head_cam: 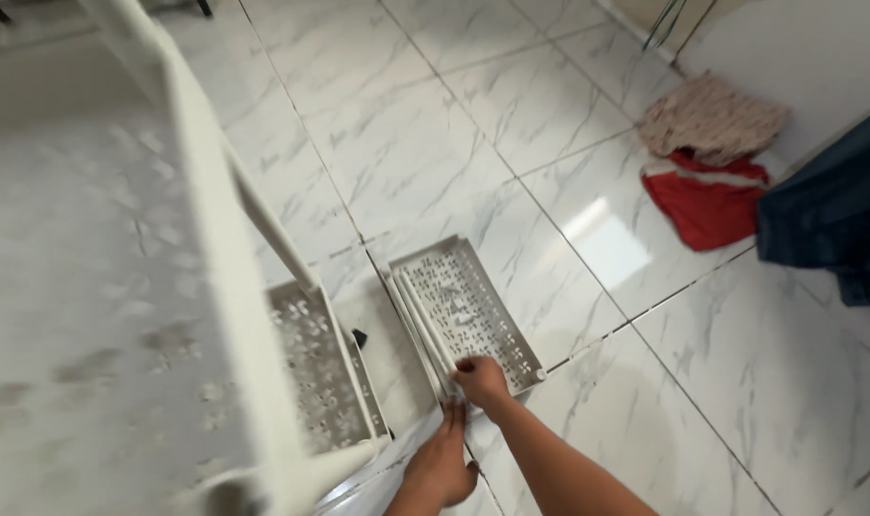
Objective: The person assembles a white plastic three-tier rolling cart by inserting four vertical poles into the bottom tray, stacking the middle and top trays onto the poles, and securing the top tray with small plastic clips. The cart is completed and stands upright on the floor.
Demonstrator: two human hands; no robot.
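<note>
Right hand (481, 380) closed on the near edge of a white perforated shelf tray (465, 308) lying flat on the marble floor (473, 124), left hand (442, 463) just beside, grip hidden, beside a white plastic rack (263, 315), red and beige cloths (707, 158) well apart.

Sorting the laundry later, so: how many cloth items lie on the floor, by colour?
Beige patterned cloth: 1
Red cloth with white trim: 1
Dark blue fabric: 1
Total: 3
</note>
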